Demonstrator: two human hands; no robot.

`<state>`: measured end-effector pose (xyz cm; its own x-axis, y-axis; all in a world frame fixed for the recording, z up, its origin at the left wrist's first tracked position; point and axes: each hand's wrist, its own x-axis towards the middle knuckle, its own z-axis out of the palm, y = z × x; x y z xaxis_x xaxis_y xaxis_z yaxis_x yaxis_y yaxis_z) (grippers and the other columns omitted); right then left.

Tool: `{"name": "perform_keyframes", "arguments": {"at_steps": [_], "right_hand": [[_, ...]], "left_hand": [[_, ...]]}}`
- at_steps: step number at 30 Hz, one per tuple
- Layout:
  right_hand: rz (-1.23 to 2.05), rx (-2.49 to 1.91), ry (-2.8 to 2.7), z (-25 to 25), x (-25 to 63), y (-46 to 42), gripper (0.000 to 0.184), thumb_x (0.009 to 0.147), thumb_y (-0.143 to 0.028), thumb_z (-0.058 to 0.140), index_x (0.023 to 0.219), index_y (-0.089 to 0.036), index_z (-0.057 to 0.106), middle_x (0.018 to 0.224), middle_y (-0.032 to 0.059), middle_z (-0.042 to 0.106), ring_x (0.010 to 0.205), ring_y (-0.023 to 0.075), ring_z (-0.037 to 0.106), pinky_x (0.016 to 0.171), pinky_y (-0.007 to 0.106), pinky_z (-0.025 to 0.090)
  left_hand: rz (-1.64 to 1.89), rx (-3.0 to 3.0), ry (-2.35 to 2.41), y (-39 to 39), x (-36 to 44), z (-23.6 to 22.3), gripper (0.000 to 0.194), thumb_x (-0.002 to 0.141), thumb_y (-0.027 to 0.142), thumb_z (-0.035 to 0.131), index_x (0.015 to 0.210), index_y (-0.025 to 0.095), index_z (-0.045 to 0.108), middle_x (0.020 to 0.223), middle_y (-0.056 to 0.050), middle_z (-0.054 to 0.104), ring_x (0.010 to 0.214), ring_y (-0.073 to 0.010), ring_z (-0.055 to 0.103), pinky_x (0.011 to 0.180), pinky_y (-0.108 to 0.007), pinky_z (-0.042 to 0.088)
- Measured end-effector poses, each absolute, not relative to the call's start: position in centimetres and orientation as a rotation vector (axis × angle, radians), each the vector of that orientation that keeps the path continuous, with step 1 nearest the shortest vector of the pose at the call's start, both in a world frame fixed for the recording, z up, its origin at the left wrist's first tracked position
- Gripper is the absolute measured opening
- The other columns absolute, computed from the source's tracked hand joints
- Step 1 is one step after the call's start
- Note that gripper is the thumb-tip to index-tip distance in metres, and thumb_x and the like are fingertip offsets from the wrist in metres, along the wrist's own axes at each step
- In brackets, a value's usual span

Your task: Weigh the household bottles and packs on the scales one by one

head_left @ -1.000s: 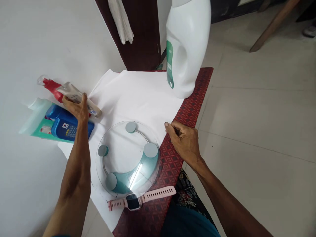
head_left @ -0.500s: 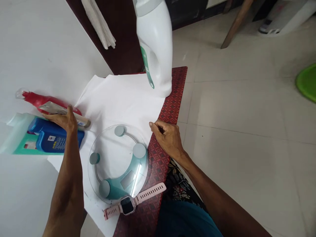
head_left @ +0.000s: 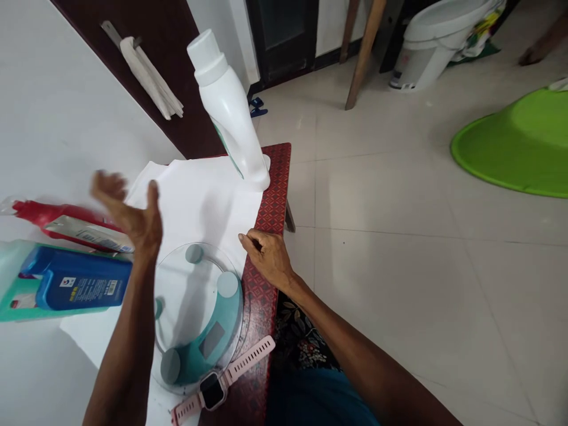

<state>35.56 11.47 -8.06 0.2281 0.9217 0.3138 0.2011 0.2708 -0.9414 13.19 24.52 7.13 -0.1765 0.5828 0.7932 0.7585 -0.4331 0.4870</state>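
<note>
My left hand (head_left: 133,213) is raised over the white sheet with its fingers spread and nothing in it, slightly blurred by motion. Beside it stand a red bottle (head_left: 57,213), a beige-and-clear pack (head_left: 89,234), a blue bottle (head_left: 84,281) and a green-tinted bottle (head_left: 13,293). My right hand (head_left: 268,257) rests on the table edge, fingers curled in, and I see nothing held there. A round glass scale (head_left: 215,331) lies between my forearms. Touching its near rim is a pink-strapped smartwatch (head_left: 213,390).
A large white detergent bottle (head_left: 235,118) stands at the table's far corner. The red patterned table (head_left: 277,177) is partly covered by white paper (head_left: 186,189). A pale wall (head_left: 66,106) is on the left. On the floor are a white bucket (head_left: 421,53) and a green round thing (head_left: 510,148).
My left hand has come off the bottles and pack, lifted up and opened. The view has swung right, so table things sit further left. My right hand stays at the table edge.
</note>
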Motion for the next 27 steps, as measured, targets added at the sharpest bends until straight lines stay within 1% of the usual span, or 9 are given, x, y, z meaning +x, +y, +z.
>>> {"name": "perform_keyframes", "arguments": {"at_steps": [1,2,3,5,7,10,14,22,27], "right_hand": [[0.719,-1.211,-1.262,-8.1,35.6,11.5,0.046,0.103,-0.046,0.050,0.064,-0.025,0.035,0.056,-0.0056,0.039,0.052,0.0107,0.035,0.059,0.030,0.026],[0.721,-1.210,-1.265,-8.1,35.6,11.5,0.046,0.103,-0.046,0.050,0.064,-0.025,0.036,0.056,-0.0055,0.039,0.052,0.0108,0.035,0.059,0.030,0.026],[0.723,-1.209,-1.269,-8.1,35.6,11.5,0.046,0.103,-0.046,0.050,0.064,-0.025,0.037,0.056,-0.0054,0.040,0.052,0.0109,0.036,0.059,0.030,0.027],[0.724,-1.212,-1.272,-8.0,35.6,11.5,0.045,0.103,-0.044,0.050,0.064,-0.025,0.037,0.056,-0.0050,0.041,0.052,0.0112,0.037,0.059,0.030,0.027],[0.726,-1.217,-1.270,-7.9,35.5,11.4,0.045,0.102,-0.042,0.050,0.064,-0.025,0.036,0.056,-0.0048,0.041,0.052,0.0114,0.037,0.059,0.030,0.027],[0.730,-1.226,-1.261,-7.8,35.5,11.4,0.046,0.102,-0.042,0.051,0.063,-0.025,0.034,0.055,-0.0051,0.039,0.052,0.0111,0.035,0.059,0.030,0.027],[0.736,-1.249,-1.261,-7.7,35.5,11.5,0.045,0.102,-0.040,0.053,0.064,-0.025,0.035,0.056,-0.0052,0.040,0.053,0.0113,0.035,0.060,0.030,0.028],[0.714,-1.255,-1.279,-8.0,35.4,11.7,0.044,0.103,-0.038,0.053,0.065,-0.024,0.036,0.056,-0.0056,0.041,0.054,0.0108,0.038,0.061,0.029,0.028],[0.721,-1.281,-1.302,-8.0,35.5,11.4,0.046,0.104,-0.042,0.053,0.065,-0.025,0.037,0.059,-0.0045,0.045,0.056,0.0117,0.042,0.061,0.029,0.030]], "left_hand": [[-1.699,-1.997,-1.467,24.1,15.7,6.7,0.099,0.077,0.052,0.087,0.153,0.010,0.039,0.151,-0.025,0.054,0.135,-0.0341,0.060,0.121,-0.057,0.048],[-1.686,-2.192,-1.437,23.8,18.2,6.1,0.076,0.086,0.053,0.082,0.142,0.014,0.049,0.132,-0.018,0.066,0.120,-0.0292,0.067,0.113,-0.052,0.054],[-1.707,-2.337,-1.417,23.6,20.7,5.4,0.060,0.089,0.055,0.081,0.130,0.019,0.057,0.122,-0.014,0.070,0.112,-0.0266,0.070,0.106,-0.047,0.057],[-1.762,-2.604,-1.395,23.6,25.4,4.0,0.049,0.091,0.059,0.080,0.116,0.021,0.063,0.116,-0.011,0.071,0.110,-0.0254,0.071,0.102,-0.043,0.058],[-1.853,-2.800,-1.384,24.2,29.5,2.9,0.050,0.090,0.065,0.080,0.110,0.021,0.064,0.111,-0.010,0.070,0.110,-0.0264,0.071,0.099,-0.042,0.058],[-2.022,-2.901,-1.495,25.5,34.1,2.5,0.054,0.088,0.071,0.079,0.092,0.021,0.060,0.091,-0.007,0.064,0.096,-0.0255,0.070,0.087,-0.041,0.059],[-2.323,-2.836,-1.582,26.9,36.5,3.1,0.064,0.093,0.084,0.063,0.077,0.022,0.054,0.076,-0.006,0.056,0.080,-0.0237,0.067,0.070,-0.040,0.059],[-2.487,-2.271,-1.733,28.1,30.8,3.2,0.070,0.084,0.091,0.066,0.079,0.024,0.044,0.075,-0.003,0.050,0.075,-0.0219,0.064,0.056,-0.036,0.049],[-2.248,-2.158,-1.954,25.9,26.5,5.2,0.066,0.096,0.083,0.060,0.075,0.025,0.035,0.072,-0.001,0.044,0.079,-0.0176,0.065,0.063,-0.035,0.049]]}}
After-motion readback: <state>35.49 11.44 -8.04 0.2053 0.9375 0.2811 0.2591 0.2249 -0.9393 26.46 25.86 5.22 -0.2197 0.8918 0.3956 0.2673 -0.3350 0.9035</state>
